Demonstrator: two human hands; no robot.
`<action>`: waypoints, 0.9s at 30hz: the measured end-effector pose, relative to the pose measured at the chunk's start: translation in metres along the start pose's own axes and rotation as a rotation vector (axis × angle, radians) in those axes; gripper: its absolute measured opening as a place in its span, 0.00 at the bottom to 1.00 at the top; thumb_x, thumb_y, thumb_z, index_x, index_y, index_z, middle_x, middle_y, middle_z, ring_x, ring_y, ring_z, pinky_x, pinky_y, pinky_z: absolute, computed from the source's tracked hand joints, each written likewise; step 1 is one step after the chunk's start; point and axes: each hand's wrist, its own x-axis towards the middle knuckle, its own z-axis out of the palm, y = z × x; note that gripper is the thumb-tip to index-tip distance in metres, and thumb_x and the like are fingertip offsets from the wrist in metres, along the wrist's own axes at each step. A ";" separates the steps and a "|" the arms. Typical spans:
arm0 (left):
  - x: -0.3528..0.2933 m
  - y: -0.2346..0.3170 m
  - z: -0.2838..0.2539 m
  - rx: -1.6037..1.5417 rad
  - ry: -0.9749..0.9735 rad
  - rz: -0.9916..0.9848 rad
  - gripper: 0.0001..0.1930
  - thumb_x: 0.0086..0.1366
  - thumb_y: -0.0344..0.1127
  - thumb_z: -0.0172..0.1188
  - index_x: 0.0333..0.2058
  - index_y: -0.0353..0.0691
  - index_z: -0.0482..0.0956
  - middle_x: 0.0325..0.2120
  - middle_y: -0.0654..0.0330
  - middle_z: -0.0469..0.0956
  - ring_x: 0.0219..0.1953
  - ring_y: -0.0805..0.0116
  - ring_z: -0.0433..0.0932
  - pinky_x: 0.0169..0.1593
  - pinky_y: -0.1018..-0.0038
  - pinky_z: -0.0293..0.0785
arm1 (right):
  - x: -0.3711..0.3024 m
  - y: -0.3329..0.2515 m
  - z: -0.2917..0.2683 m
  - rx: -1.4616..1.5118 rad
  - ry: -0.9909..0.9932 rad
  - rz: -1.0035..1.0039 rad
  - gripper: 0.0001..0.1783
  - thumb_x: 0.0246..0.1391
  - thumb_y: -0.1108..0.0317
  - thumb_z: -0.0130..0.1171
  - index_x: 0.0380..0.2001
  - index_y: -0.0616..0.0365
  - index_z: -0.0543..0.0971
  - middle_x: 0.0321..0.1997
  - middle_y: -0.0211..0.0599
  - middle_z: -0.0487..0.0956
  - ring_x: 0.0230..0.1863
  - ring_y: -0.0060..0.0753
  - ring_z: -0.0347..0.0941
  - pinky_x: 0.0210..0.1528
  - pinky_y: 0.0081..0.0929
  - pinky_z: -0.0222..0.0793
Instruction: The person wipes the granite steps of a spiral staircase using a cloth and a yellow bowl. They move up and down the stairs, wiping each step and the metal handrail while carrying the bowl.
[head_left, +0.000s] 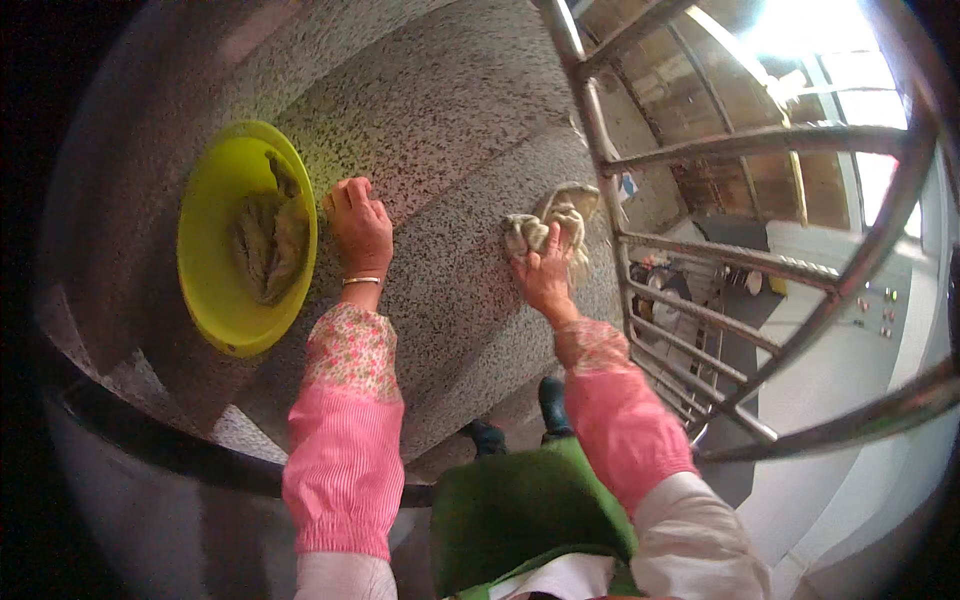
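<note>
A crumpled beige cloth (570, 207) lies on a speckled stone step (440, 235), near its right end by the railing. My right hand (545, 275) presses down on this cloth, with the fingers gripping its folds. Farther left, my left hand (360, 225) rests against the step with curled fingers, and no object shows in it. Just beside that hand is a yellow-green plastic basin (215, 290). Inside the basin lies a wet-looking greyish-brown cloth (270, 245). Pink sleeve covers with flowered cuffs are on both my forearms.
Along the right runs a metal railing (605, 150) with crossbars, and a lower level with assorted objects shows through it. More stone steps rise toward the top left. Below me are my dark shoes (553, 405) and a green apron (520, 510).
</note>
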 end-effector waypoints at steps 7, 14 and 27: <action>-0.013 -0.023 0.007 0.095 0.030 0.016 0.12 0.50 0.21 0.51 0.34 0.40 0.66 0.31 0.55 0.68 0.37 0.52 0.68 0.42 0.60 0.65 | 0.059 0.017 0.033 0.003 0.132 -0.013 0.26 0.45 0.54 0.58 0.51 0.31 0.73 0.66 0.62 0.47 0.65 0.72 0.42 0.61 0.67 0.39; -0.009 -0.021 0.020 0.103 0.106 0.096 0.12 0.50 0.19 0.49 0.34 0.40 0.67 0.29 0.55 0.68 0.35 0.52 0.69 0.37 0.60 0.66 | 0.145 0.082 0.028 -0.170 0.266 -0.050 0.23 0.46 0.51 0.56 0.37 0.58 0.80 0.65 0.55 0.53 0.64 0.56 0.52 0.60 0.45 0.54; -0.013 -0.016 0.008 0.101 0.080 0.076 0.12 0.51 0.20 0.50 0.34 0.40 0.65 0.30 0.55 0.66 0.35 0.51 0.68 0.38 0.59 0.66 | 0.029 0.056 0.043 -0.034 0.245 0.048 0.17 0.44 0.62 0.58 0.27 0.69 0.75 0.62 0.79 0.47 0.63 0.79 0.44 0.59 0.55 0.56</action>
